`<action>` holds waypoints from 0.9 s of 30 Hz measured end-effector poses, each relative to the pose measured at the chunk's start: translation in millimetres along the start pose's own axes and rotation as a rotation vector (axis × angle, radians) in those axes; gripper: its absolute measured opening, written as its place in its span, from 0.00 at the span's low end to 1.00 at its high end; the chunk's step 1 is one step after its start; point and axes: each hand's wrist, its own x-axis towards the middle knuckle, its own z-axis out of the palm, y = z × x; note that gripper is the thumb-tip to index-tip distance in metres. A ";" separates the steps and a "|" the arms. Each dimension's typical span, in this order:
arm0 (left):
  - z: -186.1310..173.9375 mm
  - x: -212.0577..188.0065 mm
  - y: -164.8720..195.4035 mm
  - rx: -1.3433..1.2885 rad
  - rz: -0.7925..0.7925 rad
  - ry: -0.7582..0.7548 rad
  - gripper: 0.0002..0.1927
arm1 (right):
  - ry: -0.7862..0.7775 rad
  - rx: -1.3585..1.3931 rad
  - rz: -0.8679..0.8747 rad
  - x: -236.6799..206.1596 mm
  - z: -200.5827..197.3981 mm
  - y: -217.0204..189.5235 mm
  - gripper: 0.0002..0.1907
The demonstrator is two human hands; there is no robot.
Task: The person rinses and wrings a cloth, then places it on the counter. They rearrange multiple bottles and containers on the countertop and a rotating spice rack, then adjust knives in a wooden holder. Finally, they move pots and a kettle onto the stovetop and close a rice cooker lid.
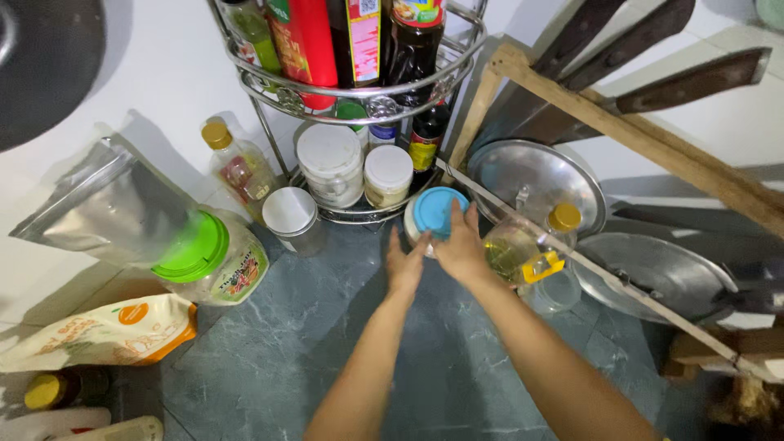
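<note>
Dark grey marbled stone is forming the worktop (269, 343), backed by a white wall. Standing on it just in front of a wire rack (359, 90) is a white jar (418, 220) with a blue lid (438, 212). Both hands are closing around it: the left hand (403, 263) is pressing its fingers against the jar's near side, and the right hand (459, 245) is gripping the lid from the right. An oil bottle (527, 249) with a yellow cap is lying just right of the right hand, against steel pan lids (535, 175). Two white-lidded tubs (355, 167) are sitting in the rack's lower tier, sauce bottles (343, 41) above. A green-lidded jar (208, 257) is lying well to the left.
</note>
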 end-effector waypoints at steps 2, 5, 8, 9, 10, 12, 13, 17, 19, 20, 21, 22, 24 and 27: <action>9.5 6.6 3.9 0.041 0.018 -0.017 0.47 | 0.006 -0.041 -0.007 14.2 -2.1 -3.4 0.52; 14.2 18.5 -2.7 0.106 0.135 -0.051 0.46 | -0.037 -0.137 0.090 23.4 -5.0 -14.4 0.55; 3.8 15.1 -18.2 0.190 0.189 -0.060 0.51 | -0.109 -0.163 0.147 16.5 -14.0 -22.7 0.57; -4.5 10.6 -22.7 0.184 0.228 -0.045 0.52 | -0.125 -0.156 0.150 11.6 -17.8 -23.8 0.57; -12.1 7.4 -24.1 0.173 0.273 -0.028 0.53 | -0.178 -0.137 0.198 4.6 -18.6 -25.6 0.57; -37.6 -8.4 -26.4 0.220 0.180 -0.002 0.52 | -0.285 -0.097 0.288 -14.3 -11.8 -31.0 0.57; -54.0 -15.1 -25.1 0.243 0.136 0.014 0.52 | -0.277 0.001 0.219 -22.5 -5.1 -35.1 0.56; -105.3 -33.6 -13.6 0.240 0.052 0.245 0.55 | -0.320 0.580 0.007 -48.9 30.9 -56.8 0.53; -125.8 -29.2 -7.2 0.264 0.118 0.331 0.54 | -0.360 0.716 -0.008 -52.9 50.9 -74.6 0.53; -134.1 -26.4 -5.5 0.263 0.137 0.348 0.54 | -0.373 0.656 0.023 -54.4 57.4 -81.3 0.54; -139.3 -24.0 -5.2 0.260 0.153 0.366 0.54 | -0.388 0.593 0.053 -55.5 61.6 -86.1 0.55; -142.2 -22.0 -6.0 0.260 0.110 0.344 0.54 | -0.365 0.552 0.007 -55.8 64.1 -89.8 0.55; -142.1 -18.9 -10.1 0.256 0.019 0.296 0.55 | -0.319 0.463 -0.082 -54.8 65.6 -95.1 0.55; -134.2 -19.6 -18.4 0.308 0.059 0.303 0.55 | -0.365 0.558 0.010 -54.8 60.1 -95.0 0.58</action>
